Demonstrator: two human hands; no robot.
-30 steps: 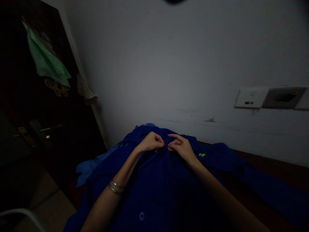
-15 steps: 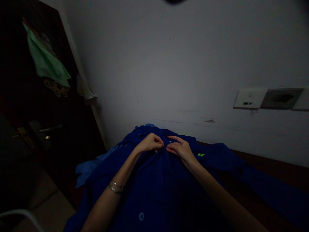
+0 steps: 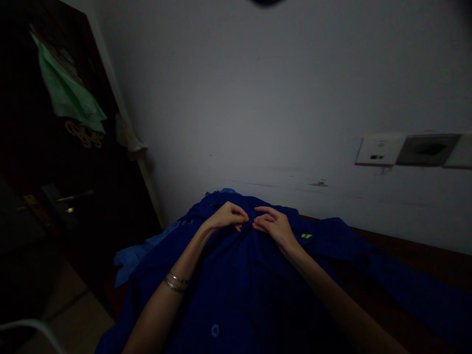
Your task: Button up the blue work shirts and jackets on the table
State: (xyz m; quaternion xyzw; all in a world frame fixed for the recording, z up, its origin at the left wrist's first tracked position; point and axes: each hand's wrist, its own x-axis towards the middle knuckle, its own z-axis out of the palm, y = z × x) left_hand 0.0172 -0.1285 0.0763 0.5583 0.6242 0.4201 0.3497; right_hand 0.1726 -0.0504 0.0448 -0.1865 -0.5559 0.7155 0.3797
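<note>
A dark blue long-sleeved garment (image 3: 228,280) lies spread out in front of me, wrinkled where my hands meet near its far end. My left hand (image 3: 229,216) is closed in a pinch on the cloth, with two bracelets on its wrist. Just to the right, my right hand (image 3: 275,225) pinches the cloth between thumb and fingers, its index finger stretched further forward. Their fingertips are a small gap apart, and the fine detail between them is too dark to make out. A yellow-green mark (image 3: 306,236) shows right of my right hand. Lower down, a pale ring (image 3: 215,330) sits on the cloth.
Lighter blue cloth (image 3: 134,255) sticks out at the left. Behind is a pale wall (image 3: 250,108) with a socket panel (image 3: 379,151). A dark door (image 3: 106,172) with a hanging green cloth (image 3: 68,88) stands at the left. The garment's sleeve runs right over a dark brown surface (image 3: 413,250).
My hands stay almost in place, with only slight finger shifts. The small white spot seen by my right fingers earlier no longer shows. The whole view has drifted slightly.
</note>
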